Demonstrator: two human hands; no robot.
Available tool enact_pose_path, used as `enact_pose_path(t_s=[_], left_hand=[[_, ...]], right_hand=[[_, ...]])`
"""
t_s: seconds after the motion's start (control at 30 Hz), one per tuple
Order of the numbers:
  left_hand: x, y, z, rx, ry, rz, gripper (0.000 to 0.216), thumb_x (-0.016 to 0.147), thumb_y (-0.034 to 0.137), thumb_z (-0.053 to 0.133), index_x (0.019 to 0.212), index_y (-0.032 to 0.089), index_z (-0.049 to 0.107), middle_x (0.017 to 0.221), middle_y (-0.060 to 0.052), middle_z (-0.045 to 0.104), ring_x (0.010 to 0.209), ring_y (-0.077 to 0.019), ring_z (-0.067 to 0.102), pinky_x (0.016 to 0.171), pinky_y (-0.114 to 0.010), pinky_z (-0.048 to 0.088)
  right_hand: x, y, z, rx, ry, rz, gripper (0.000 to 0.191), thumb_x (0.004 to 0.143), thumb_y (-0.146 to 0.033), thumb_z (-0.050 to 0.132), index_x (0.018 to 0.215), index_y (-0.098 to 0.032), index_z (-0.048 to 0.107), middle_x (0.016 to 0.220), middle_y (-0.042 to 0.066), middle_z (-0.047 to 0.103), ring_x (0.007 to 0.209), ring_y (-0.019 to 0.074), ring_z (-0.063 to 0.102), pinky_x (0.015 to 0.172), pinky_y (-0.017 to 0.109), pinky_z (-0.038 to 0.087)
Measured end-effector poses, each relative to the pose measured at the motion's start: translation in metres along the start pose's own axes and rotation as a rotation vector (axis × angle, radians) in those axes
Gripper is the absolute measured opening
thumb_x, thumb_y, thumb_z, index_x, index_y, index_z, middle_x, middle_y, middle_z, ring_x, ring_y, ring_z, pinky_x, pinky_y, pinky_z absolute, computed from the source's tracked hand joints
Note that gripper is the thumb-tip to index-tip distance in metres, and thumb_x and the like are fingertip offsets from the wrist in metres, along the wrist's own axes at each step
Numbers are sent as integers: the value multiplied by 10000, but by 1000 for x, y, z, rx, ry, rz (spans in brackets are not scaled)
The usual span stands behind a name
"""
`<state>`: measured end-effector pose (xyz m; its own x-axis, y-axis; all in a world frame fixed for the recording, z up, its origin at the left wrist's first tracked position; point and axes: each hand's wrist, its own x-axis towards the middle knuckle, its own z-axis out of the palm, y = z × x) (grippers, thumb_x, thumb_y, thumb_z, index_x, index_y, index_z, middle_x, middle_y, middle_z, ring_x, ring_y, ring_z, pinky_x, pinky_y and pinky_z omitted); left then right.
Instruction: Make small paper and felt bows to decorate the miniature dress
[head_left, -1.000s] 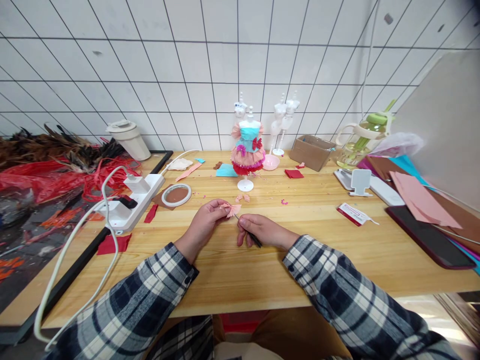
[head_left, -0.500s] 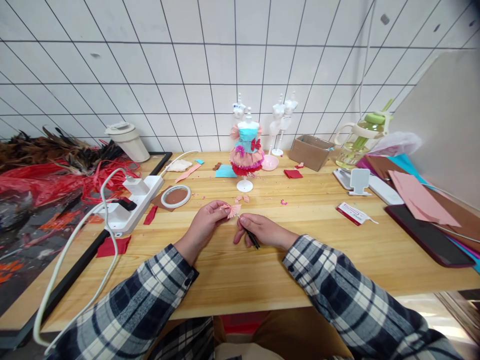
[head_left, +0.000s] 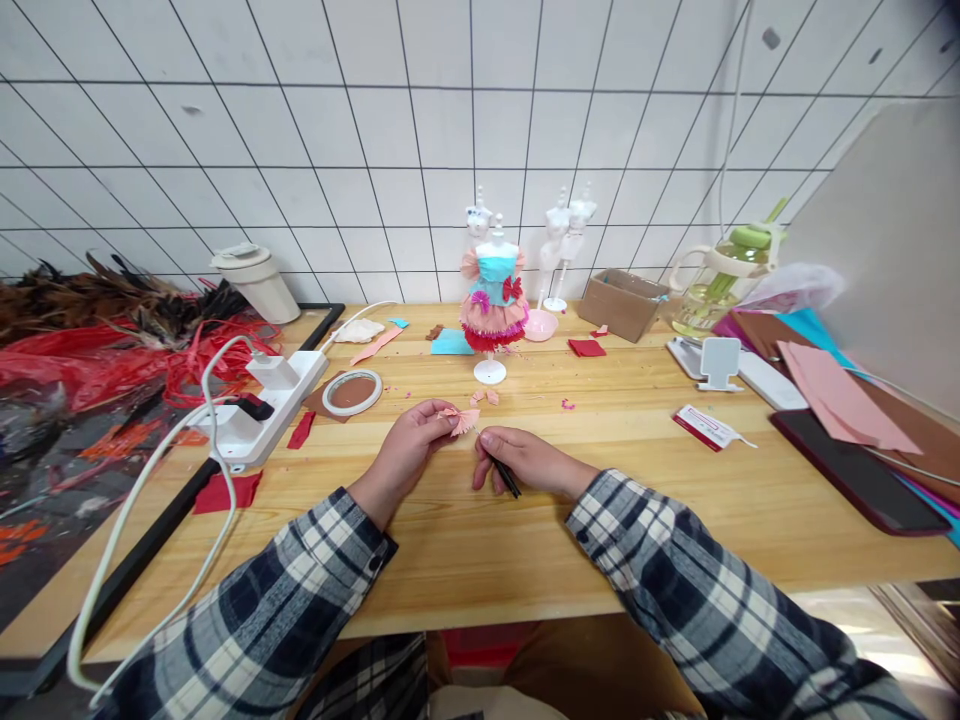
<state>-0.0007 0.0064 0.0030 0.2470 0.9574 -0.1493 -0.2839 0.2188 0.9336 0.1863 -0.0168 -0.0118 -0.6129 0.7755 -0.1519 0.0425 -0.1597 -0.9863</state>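
Note:
My left hand pinches a small pleated pink paper fan just above the wooden table. My right hand is closed round a thin black tool, its tip at the fan's right edge. Both hands rest near the table's middle. A small mannequin in a blue, pink and red paper dress stands a short way behind them. Two tiny pink scraps lie between the hands and the mannequin's base.
A white power strip with a looping cable lies at left, near a round mirror and red paper scraps. Feathers and red plastic fill the far left. A cardboard box, a green-lidded bottle, coloured paper sheets and a dark tablet crowd the right.
Hardly anything has changed. The view has tipped slightly. My right hand shifted a little, keeping the black tool at the fan; the left hand still holds the fan.

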Motion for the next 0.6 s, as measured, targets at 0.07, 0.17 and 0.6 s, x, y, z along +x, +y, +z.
enact_pose_path(t_s=[0.07, 0.17, 0.6], left_hand=[[-1, 1, 1, 7, 4, 1, 243, 627, 242, 797, 789, 146, 645, 764, 9, 628, 718, -106, 566, 727, -233, 449], [-1, 2, 2, 13, 7, 0, 247, 618, 243, 798, 789, 146, 649, 762, 8, 628, 713, -111, 567, 718, -237, 448], [1, -1, 0, 38, -24, 11, 229, 630, 222, 786, 797, 147, 648, 731, 6, 620, 670, -110, 560, 675, -232, 437]], right_hand=[[0, 1, 0, -5, -5, 2, 455, 884, -646, 424, 827, -195, 454, 723, 49, 714, 466, 103, 549, 432, 208, 398], [1, 1, -1, -17, -11, 5, 451, 883, -640, 434, 829, -193, 465, 718, 44, 712, 461, 99, 540, 424, 202, 384], [1, 1, 0, -41, -15, -1, 432, 891, -621, 433, 805, -198, 452, 742, 49, 715, 477, 94, 535, 441, 205, 381]])
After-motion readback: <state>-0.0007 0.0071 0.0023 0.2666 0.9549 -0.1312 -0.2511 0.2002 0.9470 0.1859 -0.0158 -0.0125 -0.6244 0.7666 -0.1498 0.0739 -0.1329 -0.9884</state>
